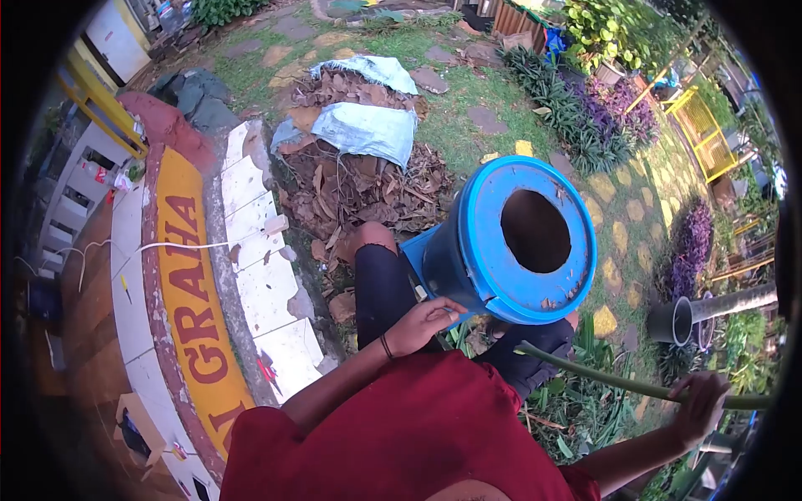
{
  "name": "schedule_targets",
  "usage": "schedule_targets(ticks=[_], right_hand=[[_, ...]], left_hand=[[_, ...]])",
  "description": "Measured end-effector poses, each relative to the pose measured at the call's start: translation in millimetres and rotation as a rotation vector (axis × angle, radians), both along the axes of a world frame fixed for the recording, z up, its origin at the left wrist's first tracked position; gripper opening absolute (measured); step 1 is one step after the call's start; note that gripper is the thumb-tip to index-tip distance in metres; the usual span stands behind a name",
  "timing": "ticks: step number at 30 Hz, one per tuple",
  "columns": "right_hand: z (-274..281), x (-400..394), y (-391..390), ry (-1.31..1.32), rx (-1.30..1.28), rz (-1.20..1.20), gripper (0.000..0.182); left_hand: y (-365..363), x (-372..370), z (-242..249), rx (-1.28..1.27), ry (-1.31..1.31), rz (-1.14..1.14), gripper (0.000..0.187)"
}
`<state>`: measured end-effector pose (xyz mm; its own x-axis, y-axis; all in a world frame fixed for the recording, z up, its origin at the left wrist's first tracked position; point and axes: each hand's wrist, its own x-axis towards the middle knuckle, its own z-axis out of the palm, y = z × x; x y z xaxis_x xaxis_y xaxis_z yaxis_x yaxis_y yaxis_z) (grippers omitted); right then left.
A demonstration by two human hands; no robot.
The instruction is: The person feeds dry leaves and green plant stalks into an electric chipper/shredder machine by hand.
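A blue bucket stands between my knees, tilted toward the right, its blue lid cut with a large round hole. The inside of the hole is dark. Beside the near lower edge of the lid is my left hand, fingers stretched out and loosely bent; whether they touch the bucket is hard to see. Out to the right, my right hand is closed around a long green plant stalk, whose cut end points left toward my knee, below the bucket.
Dry leaves are heaped ahead, partly covered by pale blue sacking. On the left runs a white tiled ledge with red-handled scissors and a white cable. Cut green leaves lie at the lower right.
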<state>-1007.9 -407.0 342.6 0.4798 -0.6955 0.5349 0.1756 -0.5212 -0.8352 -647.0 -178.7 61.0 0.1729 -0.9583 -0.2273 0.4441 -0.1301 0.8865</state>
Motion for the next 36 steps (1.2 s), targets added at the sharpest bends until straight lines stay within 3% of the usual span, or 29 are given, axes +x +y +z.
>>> schedule_targets(ticks=[1, 3, 4, 6, 7, 8, 10, 12, 14, 18, 19, 20, 21, 22, 23, 25, 28, 32, 34, 36], right_hand=[[10.9, 16.9, 10.0, 0.035, -0.035, 0.181, 0.058], [24.3, 47.0, 26.4, 0.067, -0.153, 0.405, 0.057], [33.2, 71.8, 39.2, 0.052, -0.159, 0.586, 0.057], [40.6, 105.3, 59.3, -0.057, -0.187, 0.735, 0.054], [48.5, 111.8, 48.0, -0.111, -0.273, 0.989, 0.050], [46.9, 118.2, 62.4, -0.137, -0.193, 0.842, 0.057], [54.4, 139.1, 70.6, -0.227, -0.152, 0.916, 0.059], [57.2, 165.3, 76.0, -0.362, -0.034, 1.088, 0.061], [59.9, 182.4, 87.3, -0.564, 0.184, 1.104, 0.061], [61.4, 190.9, 49.8, -0.282, 0.146, 0.798, 0.021], [57.6, 209.8, 53.5, -0.161, 0.144, 0.762, 0.041], [42.2, 233.9, 82.9, -0.214, 0.001, 0.294, 0.067], [31.6, 254.6, 99.0, -0.049, -0.091, 0.364, 0.085], [21.1, 271.1, 110.9, 0.118, -0.186, 0.432, 0.104], [7.8, 281.5, 118.1, 0.200, -0.188, 0.498, 0.105], [-25.0, 299.1, 146.8, 0.324, -0.173, 0.584, 0.110], [-74.8, 301.8, 195.7, 0.541, -0.016, 0.859, 0.086], [-134.2, 306.2, 237.9, 0.822, 0.147, 1.193, 0.053], [-155.8, 304.6, 249.0, 0.997, 0.173, 1.257, 0.048], [-173.2, 303.6, 253.0, 1.065, 0.178, 1.253, 0.045]], left_hand=[[-3.7, -0.5, 17.0, -0.024, 0.024, 0.049, 0.028], [-5.6, -3.4, 46.7, -0.243, -0.023, -0.156, 0.037], [-4.6, -8.8, 59.1, -0.264, -0.007, -0.108, 0.037], [1.2, -19.7, 77.8, -0.366, -0.141, -0.242, 0.041], [2.9, -24.9, 81.5, -0.431, -0.264, -0.256, 0.044], [4.2, -29.9, 85.3, -0.488, -0.391, -0.273, 0.047], [12.4, -39.4, 93.8, -0.538, -0.416, -0.205, 0.044], [23.8, -43.3, 92.3, -0.580, -0.615, -0.059, 0.038], [37.1, -46.1, 88.5, -0.600, -0.740, 0.114, 0.032], [88.3, -31.7, 81.5, -0.460, -0.786, 0.328, 0.023], [108.6, -22.4, 80.6, -0.376, -0.771, 0.372, 0.022], [128.6, -14.2, 72.7, -0.335, -0.846, 0.517, 0.021], [149.6, -5.5, 60.4, -0.293, -0.923, 0.658, 0.019], [167.8, 1.5, 38.6, -0.275, -0.788, 0.786, 0.019], [189.2, 7.7, 19.8, -0.257, -0.648, 0.908, 0.019], [243.2, 18.1, -13.6, 0.082, -0.495, 1.074, 0.026], [314.2, 23.1, -109.3, 0.566, -0.651, 1.306, 0.028], [393.4, 5.0, -274.4, 0.896, -0.633, 1.308, 0.028], [429.2, -13.9, -342.5, 1.067, -0.576, 1.132, 0.032], [453.4, -26.1, -377.4, 1.125, -0.411, 0.994, 0.036]])
